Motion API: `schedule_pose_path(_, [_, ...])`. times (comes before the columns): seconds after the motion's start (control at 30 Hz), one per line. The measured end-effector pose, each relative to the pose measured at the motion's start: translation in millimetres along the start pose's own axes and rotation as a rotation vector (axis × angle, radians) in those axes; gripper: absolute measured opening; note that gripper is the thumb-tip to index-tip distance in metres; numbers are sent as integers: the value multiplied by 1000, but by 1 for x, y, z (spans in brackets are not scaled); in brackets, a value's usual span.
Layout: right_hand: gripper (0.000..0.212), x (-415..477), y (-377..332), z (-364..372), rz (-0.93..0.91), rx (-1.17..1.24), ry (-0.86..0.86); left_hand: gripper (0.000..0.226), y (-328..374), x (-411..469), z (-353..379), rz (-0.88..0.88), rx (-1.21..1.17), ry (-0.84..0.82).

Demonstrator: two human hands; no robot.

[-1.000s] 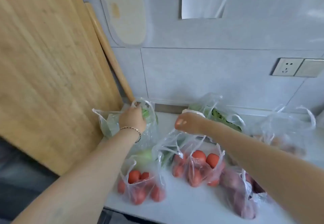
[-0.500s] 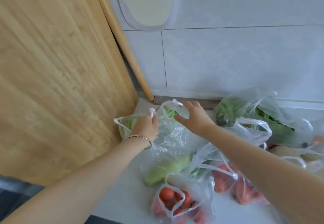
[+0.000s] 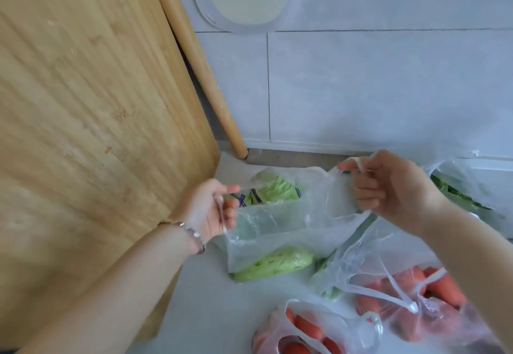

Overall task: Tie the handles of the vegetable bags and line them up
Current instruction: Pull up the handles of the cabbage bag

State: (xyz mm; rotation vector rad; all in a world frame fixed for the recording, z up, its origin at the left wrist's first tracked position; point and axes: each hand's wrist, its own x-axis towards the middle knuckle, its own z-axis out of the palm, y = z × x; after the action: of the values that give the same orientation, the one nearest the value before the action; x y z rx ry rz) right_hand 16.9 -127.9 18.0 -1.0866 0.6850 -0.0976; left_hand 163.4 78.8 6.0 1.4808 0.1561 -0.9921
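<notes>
Both handles of the cabbage bag [image 3: 277,231], near the table's back-left corner, are now held: one pinched in the left hand [image 3: 211,209], one gripped in the right hand [image 3: 394,187], which reached over a moment ago. Tying can begin.

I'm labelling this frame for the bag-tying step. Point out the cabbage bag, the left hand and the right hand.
cabbage bag [image 3: 280,231]: head view, on its clear front wall.
left hand [image 3: 206,212]: head view, on the palm.
right hand [image 3: 394,187]: head view, on the back of the hand.
</notes>
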Motion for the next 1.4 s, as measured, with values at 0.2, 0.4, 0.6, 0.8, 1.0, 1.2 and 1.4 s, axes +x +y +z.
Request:
schedule_pose_path(0.2, [42,-21,15,2,181,-210,-320,46,-31,-34,5,76,103,-104])
schedule_pose_path(0.4, [44,-34,41,20,107,-585,-497,37,-55,-59,-4,266,366,53])
schedule_pose_path(0.6, [98,-39,58,-18,127,-124,-478,46,-88,-73,-25,286,242,159])
schedule_pose_path(0.8, [66,-38,57,-4,90,-417,-484,72,-93,-62,6,390,386,-118])
schedule_pose_path(1.0, [33,-29,71,39,80,-566,-548,91,-98,-38,45,452,505,-304])
schedule_pose_path(1.2, [27,-20,56,41,156,-867,-610,77,-99,-30,46,508,592,-367])
schedule_pose_path(1.4, [34,-12,52,17,58,-1107,-436,36,-114,-22,15,609,718,-186])
